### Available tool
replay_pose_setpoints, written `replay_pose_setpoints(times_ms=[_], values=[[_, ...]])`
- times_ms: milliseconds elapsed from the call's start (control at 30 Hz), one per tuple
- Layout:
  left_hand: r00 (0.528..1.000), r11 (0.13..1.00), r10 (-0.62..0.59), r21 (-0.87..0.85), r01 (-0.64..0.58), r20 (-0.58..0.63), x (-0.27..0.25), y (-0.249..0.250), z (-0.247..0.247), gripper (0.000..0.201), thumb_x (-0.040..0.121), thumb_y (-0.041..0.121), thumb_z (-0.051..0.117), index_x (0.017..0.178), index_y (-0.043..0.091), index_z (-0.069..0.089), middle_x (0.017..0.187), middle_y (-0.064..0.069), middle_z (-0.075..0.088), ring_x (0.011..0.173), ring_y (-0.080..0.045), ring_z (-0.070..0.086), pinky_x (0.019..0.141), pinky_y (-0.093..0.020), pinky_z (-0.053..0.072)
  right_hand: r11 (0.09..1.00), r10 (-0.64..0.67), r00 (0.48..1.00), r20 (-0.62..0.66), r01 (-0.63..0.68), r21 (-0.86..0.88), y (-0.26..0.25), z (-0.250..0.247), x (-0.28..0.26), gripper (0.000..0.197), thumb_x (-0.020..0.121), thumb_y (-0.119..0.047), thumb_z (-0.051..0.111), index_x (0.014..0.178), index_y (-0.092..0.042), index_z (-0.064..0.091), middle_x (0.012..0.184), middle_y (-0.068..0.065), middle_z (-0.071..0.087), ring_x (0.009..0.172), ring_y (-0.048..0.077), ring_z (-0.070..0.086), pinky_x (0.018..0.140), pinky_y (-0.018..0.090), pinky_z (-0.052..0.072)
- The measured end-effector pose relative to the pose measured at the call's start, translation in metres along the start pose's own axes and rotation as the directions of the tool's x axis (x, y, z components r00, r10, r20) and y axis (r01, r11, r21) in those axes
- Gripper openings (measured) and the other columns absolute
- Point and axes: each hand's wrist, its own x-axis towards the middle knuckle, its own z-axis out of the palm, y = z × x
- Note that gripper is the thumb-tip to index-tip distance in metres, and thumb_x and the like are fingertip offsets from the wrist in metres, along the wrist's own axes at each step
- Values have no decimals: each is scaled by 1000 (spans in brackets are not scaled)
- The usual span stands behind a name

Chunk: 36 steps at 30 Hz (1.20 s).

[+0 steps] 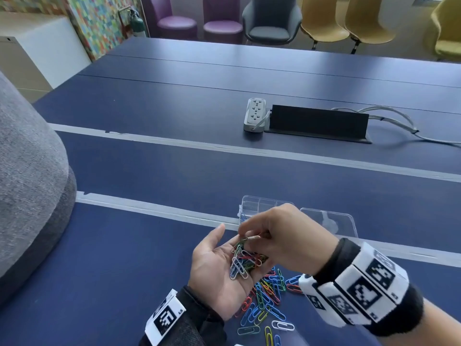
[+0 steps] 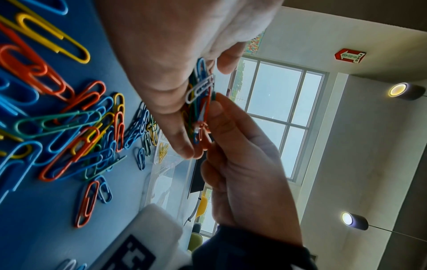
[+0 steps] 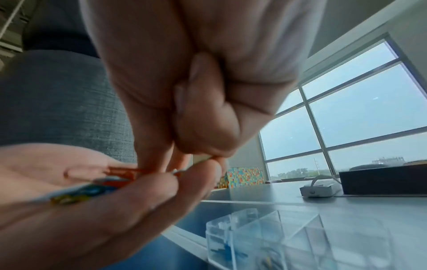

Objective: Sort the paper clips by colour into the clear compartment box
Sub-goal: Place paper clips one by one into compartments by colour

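My left hand (image 1: 217,255) lies palm up over the blue table, and a heap of mixed-colour paper clips (image 1: 245,262) rests in its palm. From above, my right hand (image 1: 246,236) pinches a white clip (image 1: 252,238) at the top of that heap; the pinch (image 3: 209,159) also shows in the right wrist view. The left wrist view shows the held bundle (image 2: 201,102) between both hands. More loose clips (image 1: 268,298) lie on the table under the hands. The clear compartment box (image 1: 259,204) stands just beyond, its lid (image 1: 331,221) open to the right, with a few clips inside (image 3: 265,255).
A white power strip (image 1: 255,118) and a black cable box (image 1: 316,123) with grey cables (image 1: 389,118) sit farther back on the table. A grey upholstered chair back (image 1: 30,176) rises at the left. Pale tape strips (image 1: 224,147) cross the tabletop.
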Motion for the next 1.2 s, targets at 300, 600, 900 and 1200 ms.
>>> replay_pose_setpoints(times_ms=[300, 600, 900, 1200], values=[[997, 999, 26, 41, -23, -70, 1, 1, -2, 36, 88, 23, 44, 94, -5, 66, 93, -22, 67, 79, -33, 67, 79, -48, 54, 996, -75, 993, -92, 80, 44, 1, 2, 5, 10, 83, -21, 60, 81, -24, 69, 49, -16, 54, 50, 1, 52, 54, 11, 38], [996, 998, 26, -56, -31, -86, 0, 5, -5, 35, 76, 13, 47, 91, -9, 70, 93, -25, 67, 77, -39, 68, 76, -46, 54, 922, 321, 942, -94, -334, -195, 50, -42, 36, 16, 86, -17, 54, 89, -13, 69, 88, 1, 67, 85, 19, 60, 75, 23, 45], [997, 998, 19, -66, -23, -73, 1, 4, -3, 37, 79, 15, 45, 91, -9, 71, 95, -25, 67, 76, -37, 68, 74, -45, 56, 854, 339, 941, -4, -309, -418, 47, -30, 43, 26, 82, -4, 51, 100, -15, 67, 106, 11, 64, 96, 30, 61, 75, 26, 46], [997, 998, 16, -65, -21, -74, 1, 4, -2, 37, 77, 15, 46, 92, -8, 70, 97, -25, 66, 79, -38, 68, 75, -46, 55, 915, 268, 959, -95, -284, -285, 47, -44, 31, 28, 82, -4, 52, 97, -21, 69, 92, 2, 66, 86, 22, 61, 79, 27, 47]])
